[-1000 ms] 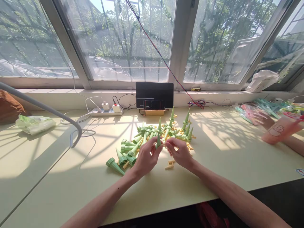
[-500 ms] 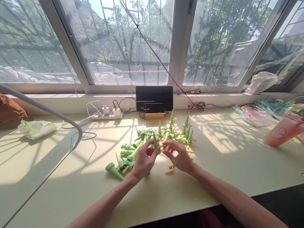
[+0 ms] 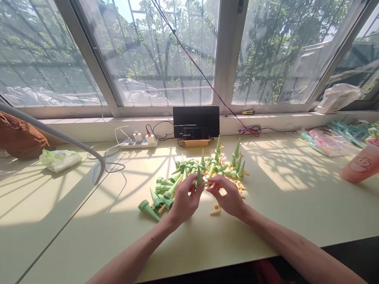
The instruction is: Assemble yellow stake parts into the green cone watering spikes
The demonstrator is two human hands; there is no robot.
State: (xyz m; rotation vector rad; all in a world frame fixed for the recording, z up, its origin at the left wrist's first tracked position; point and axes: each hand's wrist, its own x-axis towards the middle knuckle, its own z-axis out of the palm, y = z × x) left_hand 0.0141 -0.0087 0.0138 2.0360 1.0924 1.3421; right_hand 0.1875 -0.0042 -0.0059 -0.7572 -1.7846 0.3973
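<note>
My left hand [image 3: 187, 196] is closed around a green plastic watering spike [image 3: 199, 176], held with its tip pointing up. Thumb and fingers of my right hand [image 3: 227, 194] pinch a small yellow plastic valve piece [image 3: 207, 182] against the spike's side; fingers partly cover it. Behind and left of my hands lies a heap of similar green spikes [image 3: 164, 188], some with yellow pieces in them. Two loose yellow pieces [image 3: 215, 212] rest on the table just below my right hand. More yellow pieces [image 3: 240, 187] lie beyond it.
A tablet [image 3: 195, 114] and a phone in a cardboard stand [image 3: 197, 143] are at the back of the table [image 3: 284, 205]. Left are a power strip [image 3: 139, 145], a grey bent tube [image 3: 74, 142] and a wipes pack [image 3: 60, 159]. A pink drink cup [image 3: 359, 165] stands right.
The whole view has shifted slightly, so things appear further right. Both hands stay together at the spike, with only a small change in its tilt.
</note>
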